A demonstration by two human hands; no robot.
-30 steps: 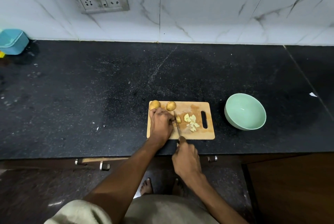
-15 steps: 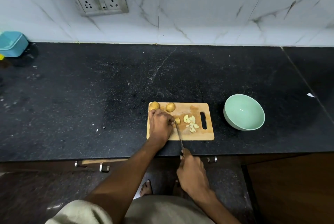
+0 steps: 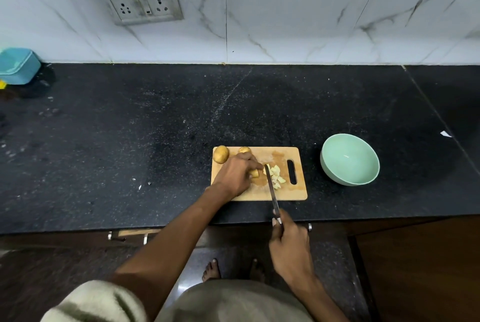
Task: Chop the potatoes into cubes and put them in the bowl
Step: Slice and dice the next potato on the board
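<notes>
A: Two whole potatoes (image 3: 221, 154) sit at the far left corner of the cutting board (image 3: 298, 191), one half hidden behind the left hand (image 3: 235, 175).
B: And that hand?
A: Its fingers pinch a potato piece (image 3: 254, 172). Just right, the knife (image 3: 271, 186) blade meets the pale cubes (image 3: 275, 176); the right hand (image 3: 291, 246) is clenched round the handle.
B: The bowl (image 3: 349, 159)?
A: On the counter (image 3: 130, 140), right of the board.
B: Any writing?
A: None legible.
</notes>
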